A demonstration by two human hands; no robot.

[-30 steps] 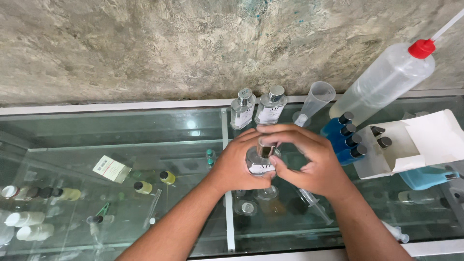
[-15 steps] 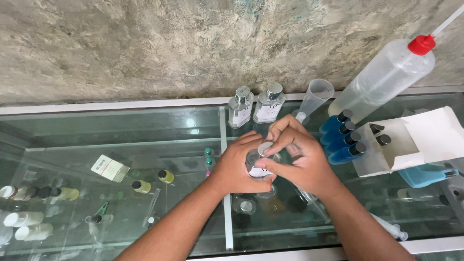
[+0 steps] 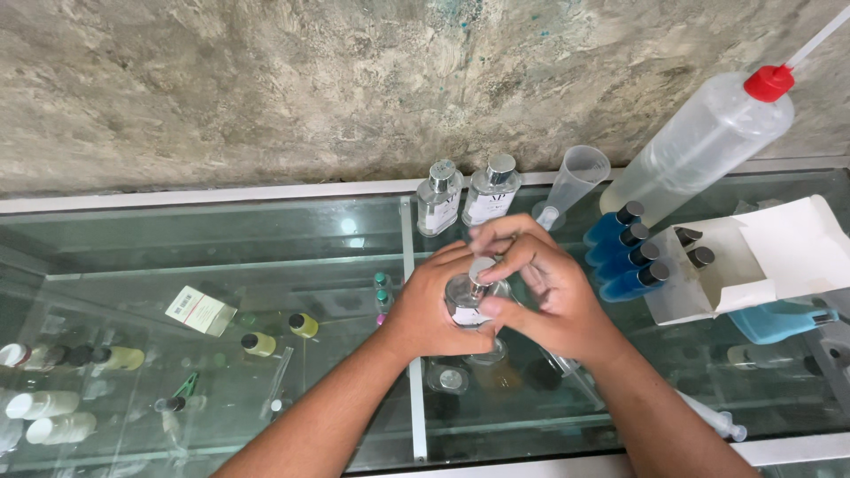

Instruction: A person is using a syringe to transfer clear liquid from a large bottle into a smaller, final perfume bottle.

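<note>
A small clear glass bottle (image 3: pixel 467 301) with a silver cap stands on the glass counter top (image 3: pixel 266 239). My left hand (image 3: pixel 434 305) wraps around its body from the left. My right hand (image 3: pixel 540 292) is over it from the right, fingers pinching the silver cap (image 3: pixel 482 268). Two more clear bottles with silver caps (image 3: pixel 440 196) (image 3: pixel 492 190) stand just behind, against the wall.
A clear measuring cup (image 3: pixel 574 181) and a large squeeze bottle with a red cap (image 3: pixel 699 146) stand at the back right. Blue vials lie by an open white box (image 3: pixel 761 257). A syringe (image 3: pixel 708 416) lies front right. Small bottles sit on shelves under the glass.
My right hand's fingers have shifted on top of the bottle, now gripping the silver cap. Both hands and the bottle stay at the same spot.
</note>
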